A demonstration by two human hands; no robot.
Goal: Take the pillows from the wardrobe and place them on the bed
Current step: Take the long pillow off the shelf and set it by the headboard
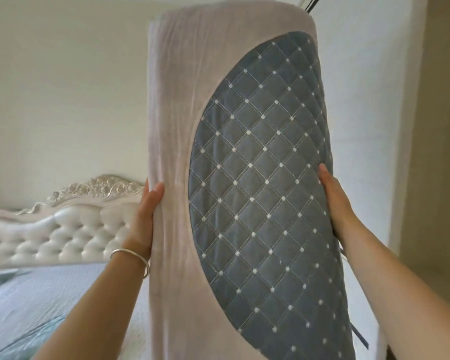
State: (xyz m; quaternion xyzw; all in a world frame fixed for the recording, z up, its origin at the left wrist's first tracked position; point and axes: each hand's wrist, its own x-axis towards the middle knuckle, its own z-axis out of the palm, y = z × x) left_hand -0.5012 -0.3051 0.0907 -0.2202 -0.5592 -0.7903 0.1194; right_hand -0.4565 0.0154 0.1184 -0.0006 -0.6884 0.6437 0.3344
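Both hands, left [147,211] and right [335,201], clamped on upright pillow [234,178], hiding right of bed [37,294]; headboard [63,229] far left.

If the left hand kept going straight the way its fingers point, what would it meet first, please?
Probably nothing near: the left hand points up along the pillow edge it grips; beyond lies only the wall, depth unclear.

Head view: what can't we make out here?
- Wardrobe: not in the head view at all.
- Pillow: bottom end cut off by the lower edge.
- Left hand and right hand: fingers hidden behind the pillow.
- Bed: right part hidden by the pillow; its cover is blurred.
- Headboard: right end hidden behind the pillow.
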